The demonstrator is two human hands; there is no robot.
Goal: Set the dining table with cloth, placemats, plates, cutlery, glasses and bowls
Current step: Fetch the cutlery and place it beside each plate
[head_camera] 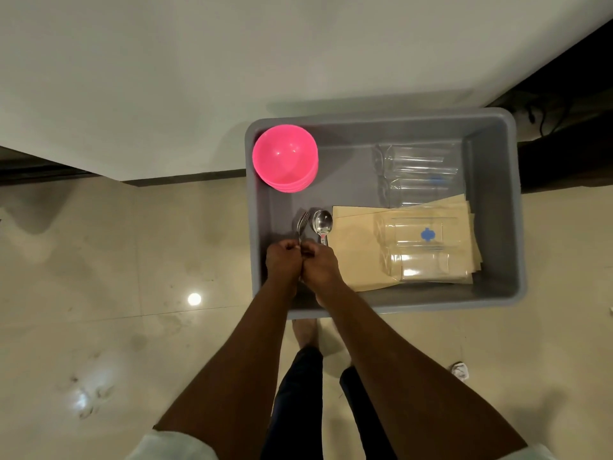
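Note:
A grey plastic tub [497, 207] stands on the floor. Inside, a stack of pink bowls [284, 157] sits in the far left corner. Clear glasses [418, 161] lie on their sides at the far right, and more glasses [421, 260] lie on a pile of tan placemats [351, 244]. My left hand [282, 260] grips the handles of some forks [302, 224]. My right hand [320, 262] grips the handles of spoons [322, 223]. Both hands are pressed together at the tub's near left side.
A table covered in white cloth [199, 78] fills the top of the view, its edge just beyond the tub. Glossy beige floor tiles [116, 293] lie all around. My legs and feet [305, 333] stand close behind the tub. A small crumpled scrap [460, 370] lies on the floor at right.

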